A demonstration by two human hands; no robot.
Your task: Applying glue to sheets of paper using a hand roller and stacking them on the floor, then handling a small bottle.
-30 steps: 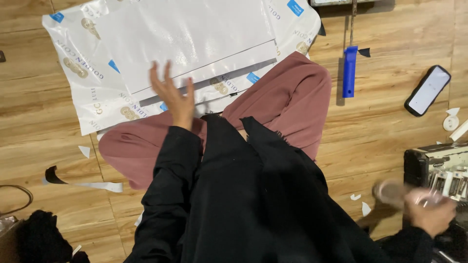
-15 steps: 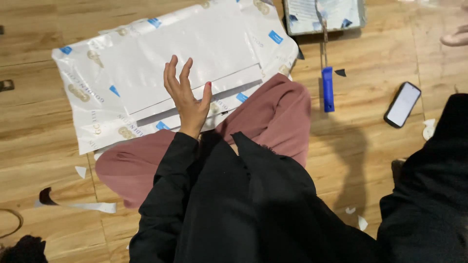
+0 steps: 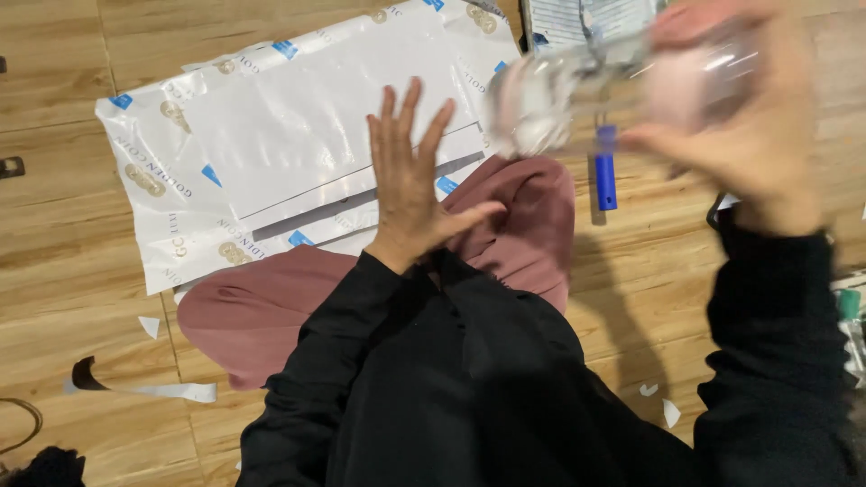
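1. Blur hid most of the clear plastic bottle [image 3: 622, 86]; its shape was hard to make out, and the right hand [image 3: 758, 135] covered its far end, fingers curled around it.
2. Left hand [image 3: 410, 185] was spread flat, fingers wide, holding nothing, over the white plastic sheet [image 3: 298, 135] on the wooden floor [image 3: 54, 234].
3. Glossy and crinkled, the sheet carried small blue squares and gold round marks along its edges, beyond the left fingers.
4. A blue handle [image 3: 605, 171] stood just below the bottle, its top hidden by it.
5. Pink fabric [image 3: 262, 307] lay under the left wrist.
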